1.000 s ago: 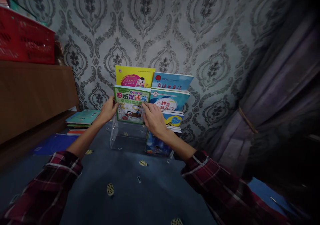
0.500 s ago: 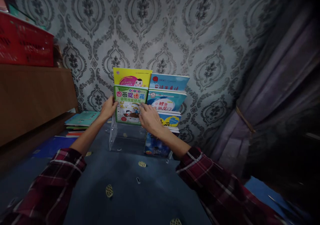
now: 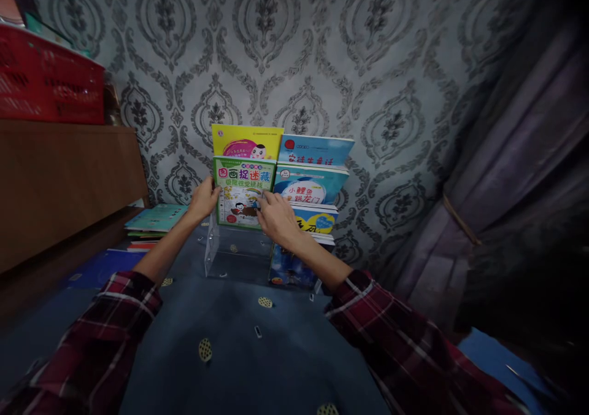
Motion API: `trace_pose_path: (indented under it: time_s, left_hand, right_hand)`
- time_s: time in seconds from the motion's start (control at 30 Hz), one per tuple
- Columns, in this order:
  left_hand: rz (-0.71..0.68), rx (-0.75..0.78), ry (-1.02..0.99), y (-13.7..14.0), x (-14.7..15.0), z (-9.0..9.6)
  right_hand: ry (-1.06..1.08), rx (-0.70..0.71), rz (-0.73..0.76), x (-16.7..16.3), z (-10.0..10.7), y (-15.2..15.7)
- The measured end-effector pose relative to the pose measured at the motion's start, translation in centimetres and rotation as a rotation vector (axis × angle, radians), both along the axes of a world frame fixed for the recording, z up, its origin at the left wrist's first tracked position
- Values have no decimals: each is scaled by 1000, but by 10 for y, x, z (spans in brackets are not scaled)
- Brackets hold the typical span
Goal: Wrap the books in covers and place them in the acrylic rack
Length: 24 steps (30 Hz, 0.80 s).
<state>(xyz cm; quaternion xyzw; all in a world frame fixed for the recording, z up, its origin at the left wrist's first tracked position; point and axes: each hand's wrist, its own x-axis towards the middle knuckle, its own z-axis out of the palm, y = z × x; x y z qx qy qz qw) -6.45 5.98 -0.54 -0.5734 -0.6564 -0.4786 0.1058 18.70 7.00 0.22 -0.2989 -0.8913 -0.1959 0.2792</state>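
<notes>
A green-bordered picture book [image 3: 237, 197] with cartoon children on its cover leans upright in a clear acrylic book stand [image 3: 234, 258]. My left hand [image 3: 203, 200] is closed at the book's left edge, fingers bent around it. At the right edge, my right hand [image 3: 278, 218] is closed too, with fingertips against the cover. Behind it rises a yellow book [image 3: 243, 135]. To the right, a light blue book [image 3: 317, 148], a teal book [image 3: 331, 185], a yellow-and-blue book [image 3: 324, 218] and a dark blue book [image 3: 289, 267] stand in tiers, partly behind my right hand and forearm.
Several books lie in a stack [image 3: 156, 217] at the left, near a blue folder or book [image 3: 101, 267]. A red basket [image 3: 55, 83] sits on a wooden cabinet [image 3: 69, 175]. Patterned wallpaper [image 3: 262, 46] is behind the stand; a tied curtain [image 3: 446, 237] hangs at right.
The scene sits slightly farther right in the view. Both hands keep about the same place on the green-bordered book, which remains in the stand.
</notes>
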Motion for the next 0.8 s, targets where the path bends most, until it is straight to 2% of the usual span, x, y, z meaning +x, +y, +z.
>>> trace_pose_path:
  time_s: [0.2, 0.53, 0.8]
  left_hand:
    - [-25, 1, -6, -3, -1, 0]
    - [-88, 37, -2, -12, -5, -3]
    - [-122, 22, 9, -25, -2, -5]
  right_hand:
    - [-36, -31, -27, 0, 2, -2]
    - [-4, -23, 44, 4, 0, -1]
    - [-33, -29, 33, 9, -1, -14]
